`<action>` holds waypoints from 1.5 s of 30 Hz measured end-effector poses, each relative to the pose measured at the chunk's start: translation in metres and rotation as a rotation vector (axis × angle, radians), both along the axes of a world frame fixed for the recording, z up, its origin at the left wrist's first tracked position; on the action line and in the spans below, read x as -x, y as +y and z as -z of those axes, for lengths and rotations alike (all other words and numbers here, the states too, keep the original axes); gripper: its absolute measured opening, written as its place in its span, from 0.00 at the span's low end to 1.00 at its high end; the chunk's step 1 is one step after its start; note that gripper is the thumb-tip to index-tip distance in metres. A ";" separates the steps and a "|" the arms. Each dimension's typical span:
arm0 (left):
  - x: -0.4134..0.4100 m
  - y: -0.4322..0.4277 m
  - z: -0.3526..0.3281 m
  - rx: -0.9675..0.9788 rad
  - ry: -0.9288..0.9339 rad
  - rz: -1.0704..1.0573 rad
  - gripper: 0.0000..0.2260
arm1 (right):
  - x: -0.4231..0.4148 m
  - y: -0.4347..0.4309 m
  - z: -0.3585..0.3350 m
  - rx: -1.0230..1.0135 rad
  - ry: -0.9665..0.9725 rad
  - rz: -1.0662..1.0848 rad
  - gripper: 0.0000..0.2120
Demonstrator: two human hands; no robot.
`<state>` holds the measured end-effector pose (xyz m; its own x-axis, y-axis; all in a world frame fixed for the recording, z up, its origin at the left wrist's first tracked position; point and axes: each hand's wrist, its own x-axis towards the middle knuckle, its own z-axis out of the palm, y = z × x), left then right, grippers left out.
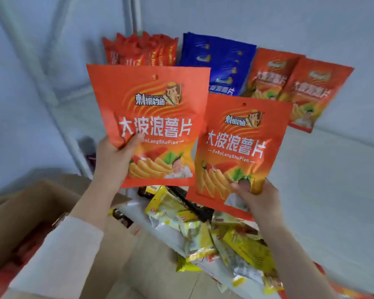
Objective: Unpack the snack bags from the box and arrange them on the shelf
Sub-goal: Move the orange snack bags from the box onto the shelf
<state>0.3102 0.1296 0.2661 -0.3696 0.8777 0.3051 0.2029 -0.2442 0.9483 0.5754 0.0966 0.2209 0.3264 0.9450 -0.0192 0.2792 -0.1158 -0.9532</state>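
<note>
Both hands are up over the box (30, 212). My left hand (115, 156) grips the left bag (151, 108), my right hand (257, 197) grips the right bag (240, 147), upright, I think to match the orange row (320, 91) far right on the shelf (333, 180).

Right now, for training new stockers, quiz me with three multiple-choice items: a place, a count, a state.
1. Where do the blue bags stand on the shelf? A. Between the red bags and the shelved orange bags. B. Far right. C. Far left.
2. How many hand-held orange bags are there? A. One. B. Two. C. Three.
3. What is the right hand doing? A. Hanging empty. B. Pressing the shelf. C. Gripping an orange bag.
Answers: 1 A, red left, orange right. 2 B, the left hand holds one, the right another. 3 C, its thumb presses the bag's lower front.
</note>
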 end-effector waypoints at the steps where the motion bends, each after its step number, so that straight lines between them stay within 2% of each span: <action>1: -0.030 0.011 0.002 -0.006 0.009 0.065 0.08 | -0.030 -0.001 -0.001 -0.001 0.005 0.053 0.10; 4: -0.116 0.040 0.005 -0.001 0.047 0.228 0.07 | -0.110 -0.002 -0.004 -0.024 0.033 0.197 0.11; 8: -0.205 0.080 0.006 0.009 0.043 0.381 0.06 | -0.175 0.011 -0.009 -0.063 0.091 0.285 0.10; 12: -0.258 0.136 -0.001 0.014 0.121 0.460 0.12 | -0.213 0.052 -0.015 -0.106 0.102 0.309 0.09; 15: -0.277 0.188 -0.001 0.002 0.198 0.399 0.14 | -0.229 0.094 -0.019 -0.118 0.087 0.318 0.08; 17: -0.289 0.225 -0.005 -0.001 0.221 0.376 0.11 | -0.239 0.131 -0.017 -0.115 0.064 0.328 0.07; 23: -0.323 0.321 -0.009 -0.019 0.107 0.334 0.11 | -0.256 0.230 -0.018 -0.095 0.062 0.341 0.07; 25: -0.336 0.352 -0.005 -0.029 0.100 0.310 0.14 | -0.266 0.259 -0.016 -0.093 0.065 0.353 0.07; 28: -0.353 0.383 0.007 -0.045 0.126 0.250 0.19 | -0.281 0.289 -0.006 -0.083 0.050 0.364 0.07; 33: -0.363 0.404 0.032 -0.046 0.122 0.177 0.18 | -0.290 0.315 0.012 -0.045 0.047 0.371 0.09; 38: -0.370 0.411 0.042 -0.065 0.151 0.075 0.21 | -0.289 0.324 0.016 -0.035 -0.052 0.466 0.22; 41: -0.373 0.414 0.046 -0.068 0.130 0.017 0.24 | -0.283 0.326 0.019 -0.106 -0.062 0.537 0.30; 45: -0.377 0.415 0.050 -0.115 0.111 -0.037 0.28 | -0.277 0.332 0.033 -0.156 -0.115 0.556 0.33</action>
<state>0.6876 0.5449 0.2165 -0.3595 0.8211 0.4434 0.3157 -0.3402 0.8858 0.8521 0.4287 0.1875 0.7656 0.6202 0.1710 0.3189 -0.1351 -0.9381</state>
